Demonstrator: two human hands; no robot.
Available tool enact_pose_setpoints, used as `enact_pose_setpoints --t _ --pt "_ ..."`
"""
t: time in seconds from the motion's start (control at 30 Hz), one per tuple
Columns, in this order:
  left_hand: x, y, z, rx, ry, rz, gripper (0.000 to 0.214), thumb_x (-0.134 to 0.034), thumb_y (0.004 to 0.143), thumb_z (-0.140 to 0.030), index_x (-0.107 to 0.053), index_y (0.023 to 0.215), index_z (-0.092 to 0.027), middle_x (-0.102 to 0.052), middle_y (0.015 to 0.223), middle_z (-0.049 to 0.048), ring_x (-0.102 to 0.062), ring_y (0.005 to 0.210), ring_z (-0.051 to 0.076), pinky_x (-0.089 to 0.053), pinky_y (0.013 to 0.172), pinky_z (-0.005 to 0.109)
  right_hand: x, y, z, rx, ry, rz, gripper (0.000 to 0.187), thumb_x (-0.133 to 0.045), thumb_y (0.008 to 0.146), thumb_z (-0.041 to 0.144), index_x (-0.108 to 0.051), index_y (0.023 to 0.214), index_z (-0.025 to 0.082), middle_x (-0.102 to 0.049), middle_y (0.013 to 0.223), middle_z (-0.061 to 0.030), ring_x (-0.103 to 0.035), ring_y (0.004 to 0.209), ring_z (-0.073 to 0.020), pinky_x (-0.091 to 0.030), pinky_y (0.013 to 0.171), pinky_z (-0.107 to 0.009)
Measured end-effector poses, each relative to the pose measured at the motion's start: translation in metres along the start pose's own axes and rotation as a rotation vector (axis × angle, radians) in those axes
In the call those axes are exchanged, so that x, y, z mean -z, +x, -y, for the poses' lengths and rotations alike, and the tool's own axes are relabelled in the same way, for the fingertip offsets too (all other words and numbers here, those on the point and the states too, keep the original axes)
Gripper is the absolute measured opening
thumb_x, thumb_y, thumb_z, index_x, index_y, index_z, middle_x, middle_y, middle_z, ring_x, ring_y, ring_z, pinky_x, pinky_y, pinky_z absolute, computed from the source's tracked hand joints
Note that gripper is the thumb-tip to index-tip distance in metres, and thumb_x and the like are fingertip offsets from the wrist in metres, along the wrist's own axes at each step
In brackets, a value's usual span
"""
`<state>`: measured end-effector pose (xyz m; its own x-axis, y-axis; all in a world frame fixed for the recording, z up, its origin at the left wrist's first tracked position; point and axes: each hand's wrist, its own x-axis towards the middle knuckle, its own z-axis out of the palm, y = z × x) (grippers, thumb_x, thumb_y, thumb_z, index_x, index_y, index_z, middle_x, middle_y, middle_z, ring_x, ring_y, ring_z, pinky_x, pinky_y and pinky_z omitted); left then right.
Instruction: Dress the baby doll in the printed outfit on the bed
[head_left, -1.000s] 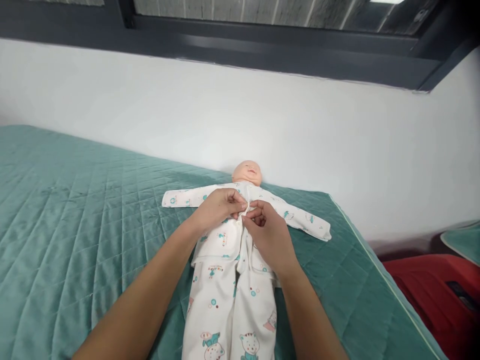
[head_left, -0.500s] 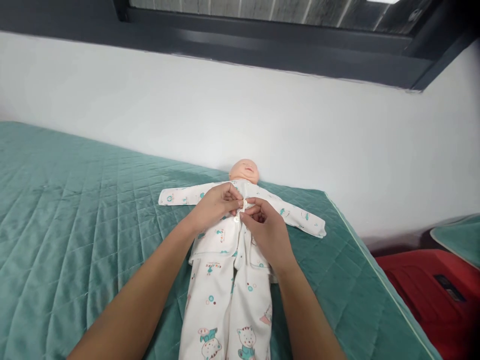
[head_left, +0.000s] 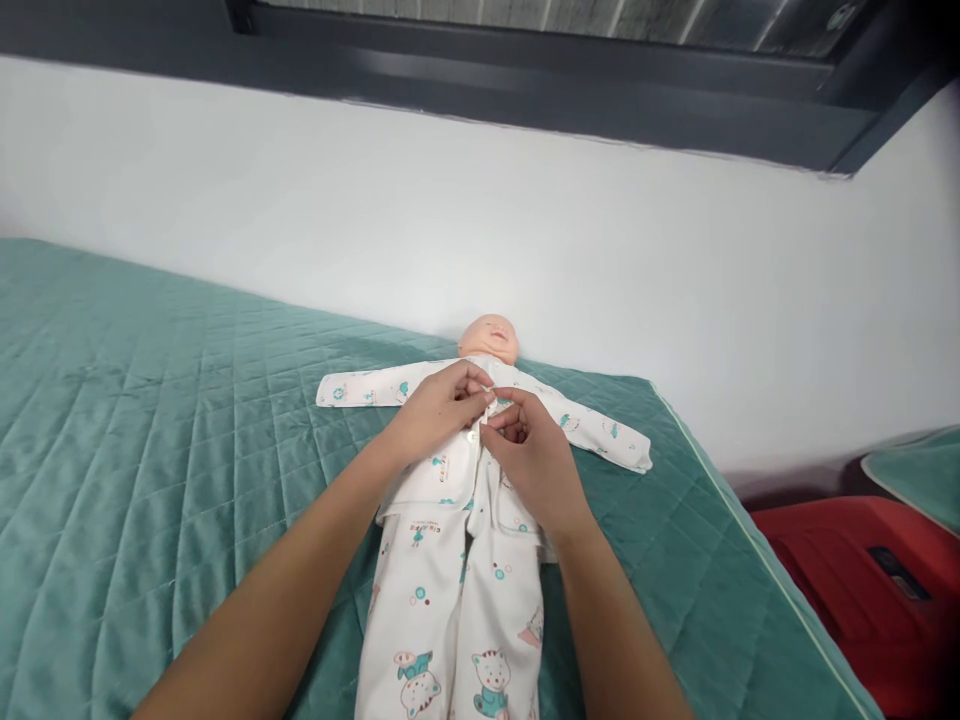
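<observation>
A baby doll point(head_left: 489, 338) lies on its back, dressed in a white printed jacket point(head_left: 427, 487) and matching white trousers point(head_left: 420, 610). Both sleeves stretch out to the sides. My left hand point(head_left: 446, 405) pinches the jacket's front edge at the chest, near a small button. Opposite it, my right hand point(head_left: 529, 440) is closed on the other front edge, its fingertips almost meeting the left ones. Just below my fingers a white button point(head_left: 472, 436) shows on the left front panel. Below the hands the two front panels part slightly. My fingers partly hide the spot being handled.
A green quilted cover point(head_left: 187, 430) spreads under the doll, with its piped edge on the right. Behind stands a white wall point(head_left: 375, 210) below a dark window frame point(head_left: 450, 85). A red plastic object point(head_left: 840, 590) with green fabric on top sits at the lower right.
My left fingers have shifted slightly up and right over the jacket's front edge, covering the upper button more. My right hand stays nearly in place.
</observation>
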<state>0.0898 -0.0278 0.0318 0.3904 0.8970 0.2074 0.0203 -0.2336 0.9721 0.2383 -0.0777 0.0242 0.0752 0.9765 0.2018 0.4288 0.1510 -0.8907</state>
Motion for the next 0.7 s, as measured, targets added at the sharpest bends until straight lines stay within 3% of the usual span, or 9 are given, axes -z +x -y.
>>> enact_pose_setpoints --t 0.17,0.3,0.43,0.53,0.7 --pt "-0.0001 -0.0009 -0.0011 0.036 -0.019 -0.038 0.018 -0.059 0.083 -0.026 -0.057 0.099 -0.019 -0.055 0.076 -0.0026 -0.053 0.062 0.009 -0.043 0.059 0.023 -0.0012 -0.0022 0.0024 0.012 -0.053 -0.014 0.040 -0.061 0.080 0.027 -0.058 0.120 0.027 -0.063 0.086 0.0019 -0.052 0.065 -0.0136 -0.044 0.065 -0.029" --pt "0.0031 -0.0016 -0.0023 0.034 -0.050 -0.003 0.014 -0.058 0.083 -0.024 -0.057 0.096 -0.018 -0.056 0.079 -0.0015 -0.053 0.064 0.009 -0.043 0.061 0.023 0.0004 -0.0013 0.0005 0.016 0.062 -0.002 0.032 -0.063 0.084 0.035 -0.061 0.114 0.027 -0.061 0.080 0.0029 -0.051 0.065 -0.0131 -0.043 0.065 -0.028" --pt "0.0053 -0.0016 -0.0023 0.042 -0.034 -0.001 0.014 -0.058 0.080 -0.019 -0.056 0.093 -0.017 -0.056 0.081 -0.0011 -0.053 0.065 0.008 -0.044 0.064 0.024 0.0039 0.0007 -0.0047 0.037 0.171 -0.067 0.025 -0.057 0.090 0.043 -0.068 0.102 0.023 -0.066 0.089 -0.0012 -0.059 0.084 -0.0170 -0.045 0.079 -0.030" --pt "0.0057 -0.0010 0.0000 0.040 -0.028 -0.020 0.016 -0.058 0.079 -0.020 -0.057 0.095 -0.017 -0.057 0.083 -0.0006 -0.053 0.064 0.008 -0.044 0.064 0.024 0.0039 0.0008 -0.0072 0.087 0.080 -0.120 0.022 -0.056 0.091 0.039 -0.070 0.097 0.024 -0.069 0.098 -0.0024 -0.061 0.092 -0.0186 -0.045 0.085 -0.032" --pt "0.0066 -0.0012 0.0003 0.017 0.082 -0.030 0.021 -0.061 0.076 -0.019 -0.059 0.097 -0.018 -0.059 0.085 0.0002 -0.053 0.070 0.010 -0.042 0.065 0.024 0.0018 -0.0018 -0.0039 0.204 -0.171 -0.159 0.020 -0.054 0.091 0.033 -0.071 0.094 0.024 -0.061 0.079 -0.0010 -0.056 0.074 -0.0169 -0.044 0.073 -0.031"
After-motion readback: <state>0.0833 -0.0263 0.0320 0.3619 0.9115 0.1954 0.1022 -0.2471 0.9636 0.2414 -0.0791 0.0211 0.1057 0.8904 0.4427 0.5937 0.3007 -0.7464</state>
